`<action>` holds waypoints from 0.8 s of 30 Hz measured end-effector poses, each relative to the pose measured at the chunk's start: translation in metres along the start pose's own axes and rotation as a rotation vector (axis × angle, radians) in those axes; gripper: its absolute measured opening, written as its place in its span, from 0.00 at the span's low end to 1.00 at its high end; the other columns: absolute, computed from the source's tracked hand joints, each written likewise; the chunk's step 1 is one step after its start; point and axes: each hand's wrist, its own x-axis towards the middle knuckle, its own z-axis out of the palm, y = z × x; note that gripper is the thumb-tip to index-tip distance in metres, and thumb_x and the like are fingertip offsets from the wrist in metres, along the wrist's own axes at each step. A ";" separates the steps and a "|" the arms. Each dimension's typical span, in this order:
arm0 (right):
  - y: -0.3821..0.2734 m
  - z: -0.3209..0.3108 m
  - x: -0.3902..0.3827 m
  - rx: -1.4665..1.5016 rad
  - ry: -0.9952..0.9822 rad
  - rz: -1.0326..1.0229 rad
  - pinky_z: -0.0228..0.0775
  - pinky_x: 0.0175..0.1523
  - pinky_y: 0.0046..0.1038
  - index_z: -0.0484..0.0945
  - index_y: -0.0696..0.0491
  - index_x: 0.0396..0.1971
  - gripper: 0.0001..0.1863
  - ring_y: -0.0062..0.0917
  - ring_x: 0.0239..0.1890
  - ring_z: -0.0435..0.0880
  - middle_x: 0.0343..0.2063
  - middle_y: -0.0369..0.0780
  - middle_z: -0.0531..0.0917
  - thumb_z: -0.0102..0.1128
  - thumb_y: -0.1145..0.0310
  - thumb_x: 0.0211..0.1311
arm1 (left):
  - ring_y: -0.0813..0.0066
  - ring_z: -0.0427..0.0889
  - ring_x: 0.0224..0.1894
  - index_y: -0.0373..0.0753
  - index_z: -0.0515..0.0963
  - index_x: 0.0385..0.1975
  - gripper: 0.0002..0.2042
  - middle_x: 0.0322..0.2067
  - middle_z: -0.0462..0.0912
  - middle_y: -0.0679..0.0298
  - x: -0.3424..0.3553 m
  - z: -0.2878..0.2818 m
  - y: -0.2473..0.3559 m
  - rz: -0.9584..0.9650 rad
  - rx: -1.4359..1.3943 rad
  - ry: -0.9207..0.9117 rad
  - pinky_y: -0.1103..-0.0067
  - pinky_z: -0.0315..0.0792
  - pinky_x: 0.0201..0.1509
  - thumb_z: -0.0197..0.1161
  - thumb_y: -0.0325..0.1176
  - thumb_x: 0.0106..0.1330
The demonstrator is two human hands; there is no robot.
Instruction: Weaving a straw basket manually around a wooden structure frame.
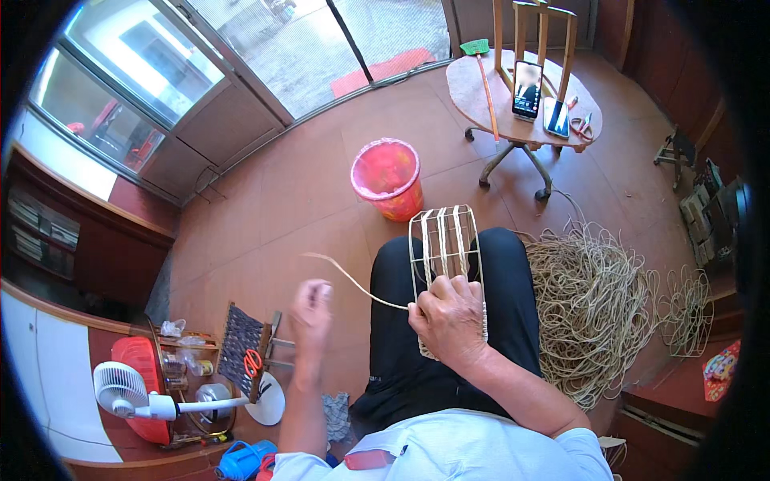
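Head cam: your R hand (449, 317) is clenched over the lower part of a wire frame (443, 258), knuckles up, thumb side toward your left. The frame, a long basket-like shape w/ pale strips run lengthwise, lies on your lap btwn the thighs of your dark trousers (509, 297), far end toward your knees. A thin cord (353, 280) comes out at your R fingers & arcs up-left to a loose end. Your L hand (311, 313) is up in the air to the left, apart from the frame, just below that loose end; it's blurred, so can't tell if the fingers are closed or hold anything.

To your right, on the floor beside your leg: a big tangled cord pile (593, 313), w/ a smaller coil (687, 313) next to it. Past your knees stands a red bin (401, 207). Farther off, a round-edged table (465, 88) w/ an upright phone (527, 90), a second phone (556, 117) & red-handled cutters (584, 126). Lower left: white fan (122, 389), orange-handled scissors (253, 364) nr it, & a blue jug (241, 459) by the bottom edge.
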 end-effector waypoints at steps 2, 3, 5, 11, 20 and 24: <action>-0.002 0.001 0.001 0.017 0.001 -0.003 0.65 0.50 0.42 0.83 0.47 0.23 0.13 0.34 0.42 0.78 0.33 0.36 0.78 0.78 0.61 0.60 | 0.80 0.86 0.43 0.33 0.88 0.47 0.08 0.37 0.87 0.67 -0.052 0.033 0.057 -0.102 -0.335 -0.150 0.78 0.81 0.49 0.69 0.32 0.83; -0.002 0.001 0.001 0.016 0.001 -0.007 0.65 0.50 0.42 0.83 0.47 0.23 0.13 0.34 0.42 0.78 0.33 0.36 0.78 0.78 0.61 0.60 | 0.82 0.86 0.44 0.33 0.89 0.50 0.08 0.40 0.89 0.68 -0.067 0.046 0.064 -0.036 -0.353 -0.214 0.79 0.81 0.51 0.68 0.31 0.83; -0.003 0.001 0.001 0.019 0.003 -0.011 0.64 0.49 0.43 0.83 0.48 0.24 0.12 0.35 0.41 0.78 0.32 0.38 0.76 0.75 0.60 0.64 | 0.81 0.87 0.48 0.32 0.89 0.55 0.10 0.45 0.92 0.65 -0.083 0.070 0.068 -0.021 -0.425 -0.224 0.79 0.81 0.56 0.66 0.28 0.83; 0.000 0.000 0.001 0.026 0.032 -0.016 0.64 0.48 0.43 0.83 0.47 0.24 0.12 0.34 0.40 0.78 0.32 0.37 0.77 0.75 0.61 0.64 | 0.79 0.88 0.51 0.29 0.87 0.59 0.12 0.51 0.92 0.62 -0.085 0.090 0.058 -0.170 -0.807 -0.249 0.77 0.83 0.62 0.63 0.26 0.84; -0.001 -0.002 0.001 0.019 0.015 -0.009 0.64 0.49 0.42 0.83 0.48 0.23 0.12 0.34 0.40 0.77 0.31 0.37 0.77 0.76 0.61 0.62 | 0.72 0.88 0.60 0.31 0.77 0.71 0.18 0.60 0.87 0.56 -0.094 0.087 0.059 -0.291 -0.906 -0.261 0.73 0.84 0.68 0.62 0.24 0.84; 0.001 -0.001 0.001 0.028 0.030 -0.010 0.64 0.49 0.42 0.83 0.48 0.24 0.12 0.34 0.40 0.77 0.31 0.37 0.77 0.76 0.61 0.62 | 0.72 0.87 0.61 0.29 0.77 0.70 0.18 0.61 0.87 0.55 -0.095 0.084 0.061 -0.313 -0.972 -0.284 0.72 0.81 0.71 0.62 0.25 0.84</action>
